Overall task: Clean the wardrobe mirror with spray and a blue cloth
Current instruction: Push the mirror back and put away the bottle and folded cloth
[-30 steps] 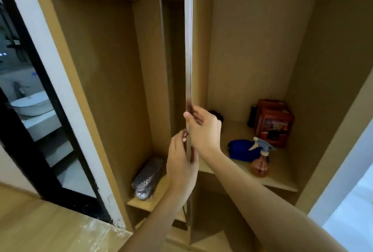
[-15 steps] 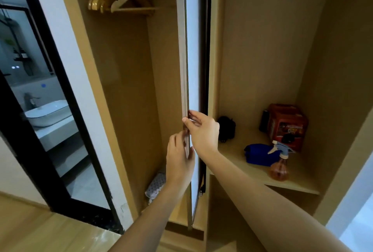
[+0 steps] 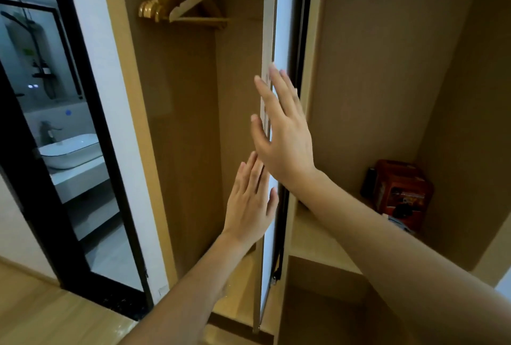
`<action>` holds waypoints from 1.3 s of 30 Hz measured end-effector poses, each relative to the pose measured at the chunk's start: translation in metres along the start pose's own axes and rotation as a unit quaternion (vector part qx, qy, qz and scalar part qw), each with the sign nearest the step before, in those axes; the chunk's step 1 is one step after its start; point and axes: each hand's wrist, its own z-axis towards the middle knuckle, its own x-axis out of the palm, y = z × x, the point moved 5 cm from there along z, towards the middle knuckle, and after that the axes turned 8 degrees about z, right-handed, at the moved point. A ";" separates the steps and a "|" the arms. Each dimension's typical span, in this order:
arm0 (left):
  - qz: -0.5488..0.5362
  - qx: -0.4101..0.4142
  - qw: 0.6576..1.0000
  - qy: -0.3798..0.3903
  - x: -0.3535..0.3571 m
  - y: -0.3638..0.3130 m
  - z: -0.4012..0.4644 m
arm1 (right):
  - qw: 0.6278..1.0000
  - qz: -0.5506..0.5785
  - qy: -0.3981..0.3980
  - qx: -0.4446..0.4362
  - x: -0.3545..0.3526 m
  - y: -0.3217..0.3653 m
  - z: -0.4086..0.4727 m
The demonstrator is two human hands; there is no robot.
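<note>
The mirror (image 3: 279, 29) is a tall, narrow panel standing on edge in the middle of the wardrobe, seen almost side-on, with its bright glass facing right and its pale frame edge toward the camera. The right hand (image 3: 284, 134) is raised in front of that edge, its fingers (image 3: 279, 87) straight and spread wide, holding nothing; whether they touch the panel is unclear because of motion blur. Just below it, the left hand (image 3: 250, 206) lies flat against the left side of the panel edge, its fingers (image 3: 249, 176) straight and close together, gripping nothing.

To the right, a shelf (image 3: 312, 237) carries a red box (image 3: 401, 192) against the back wall. A small pale blue piece (image 3: 398, 223) peeks out beside the right forearm in front of the box; it is too hidden to say what it is. The blue cloth cannot be seen; the forearm covers that part of the shelf.

In the left compartment, wooden hangers (image 3: 188, 4) hang near the top. Farther left, a black-framed doorway shows a white basin (image 3: 70, 149) on a counter.
</note>
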 end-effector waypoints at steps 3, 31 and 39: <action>0.033 -0.002 0.999 -0.018 0.006 0.004 0.012 | 0.988 -0.116 0.042 -0.091 0.009 0.009 0.031; -0.088 0.120 0.984 -0.103 0.092 0.024 0.058 | 0.941 -0.332 -0.024 -0.055 0.062 -0.078 0.070; -0.077 0.111 0.985 -0.106 0.116 0.024 0.075 | 0.942 -0.331 -0.017 -0.057 0.072 -0.109 0.077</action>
